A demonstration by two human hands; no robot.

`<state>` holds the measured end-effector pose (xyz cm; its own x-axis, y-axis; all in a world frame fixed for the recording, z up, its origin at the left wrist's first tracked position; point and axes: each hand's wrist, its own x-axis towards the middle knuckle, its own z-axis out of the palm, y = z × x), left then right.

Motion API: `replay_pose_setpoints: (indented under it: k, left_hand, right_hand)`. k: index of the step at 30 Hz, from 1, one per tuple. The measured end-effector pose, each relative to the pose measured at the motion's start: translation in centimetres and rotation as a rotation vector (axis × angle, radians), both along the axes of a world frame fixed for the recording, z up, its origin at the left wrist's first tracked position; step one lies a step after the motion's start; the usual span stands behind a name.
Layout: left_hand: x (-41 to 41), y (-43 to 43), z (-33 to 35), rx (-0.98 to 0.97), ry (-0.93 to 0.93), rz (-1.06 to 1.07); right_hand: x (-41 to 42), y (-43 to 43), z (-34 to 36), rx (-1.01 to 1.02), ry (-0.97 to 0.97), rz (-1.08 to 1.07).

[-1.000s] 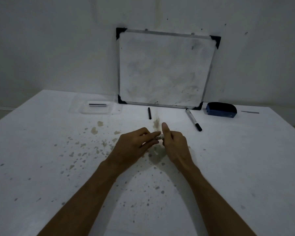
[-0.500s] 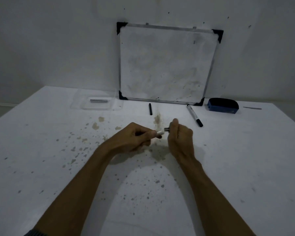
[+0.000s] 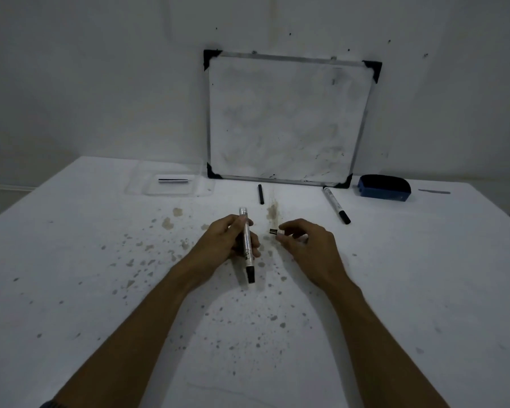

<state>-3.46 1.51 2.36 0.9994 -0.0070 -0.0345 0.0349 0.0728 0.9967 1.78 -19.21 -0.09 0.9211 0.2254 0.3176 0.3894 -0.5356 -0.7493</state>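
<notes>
Left hand (image 3: 223, 245) is gripping the marker (image 3: 248, 259); at its 3 o'clock, right hand (image 3: 314, 251) is pinching a small black cap (image 3: 273, 231).

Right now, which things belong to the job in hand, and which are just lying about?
In hand: marker, gripped by the left hand; small black piece, pinched by the right hand.
Lying about: second marker, black stick, blue eraser, whiteboard against the wall, clear tray.
</notes>
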Motion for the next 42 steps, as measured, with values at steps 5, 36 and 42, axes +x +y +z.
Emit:
replay_pose_setpoints:
  k: [5,36,42]
  left_hand:
    - [0.4,-0.2,-0.1,-0.041,-0.026,0.036]
    - [-0.5,-2.8,0.1,-0.877,0.417,-0.088]
    - [-0.2,-3.0,-0.2,-0.850,0.480,-0.075]
  right_hand:
    - [0.2,0.2,-0.4,-0.130,-0.058,-0.005]
    - [-3.1,3.0,3.8,0.528,0.039,-0.104]
    - [-4.2,5.0,2.5,-0.003,-0.106,-0.026]
